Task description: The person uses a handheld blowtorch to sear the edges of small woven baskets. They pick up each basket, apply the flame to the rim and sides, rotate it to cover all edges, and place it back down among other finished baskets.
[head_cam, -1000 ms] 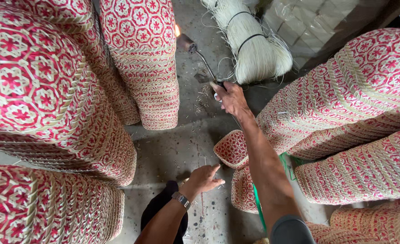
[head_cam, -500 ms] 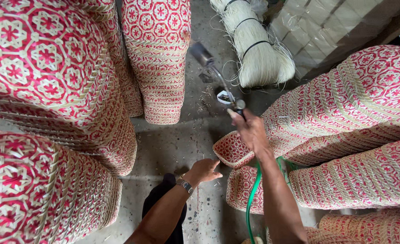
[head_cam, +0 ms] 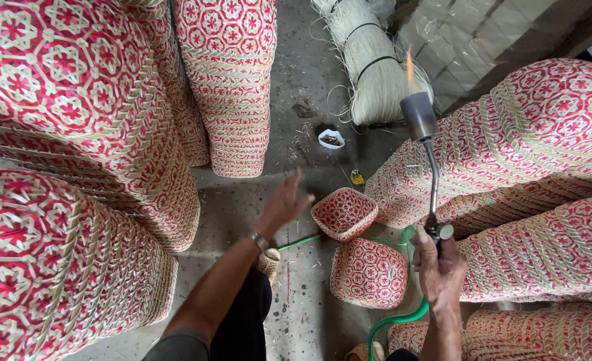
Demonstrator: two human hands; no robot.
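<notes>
Red-and-cream woven baskets, one small open basket [head_cam: 344,212] lying tilted on the grey concrete floor [head_cam: 289,134], another [head_cam: 368,273] just below it. Right hand [head_cam: 440,267], to the right of the open basket, is wrapped tight around the grip of a lit gas torch [head_cam: 422,140] with a curved metal neck, flame up, fed by a green hose [head_cam: 396,322]. Left hand [head_cam: 284,206], fingers spread and empty, reaches toward the basket's rim from the left. Judgement: keep the flame turned away from the stacked baskets [head_cam: 530,134] while grasping the rim.
</notes>
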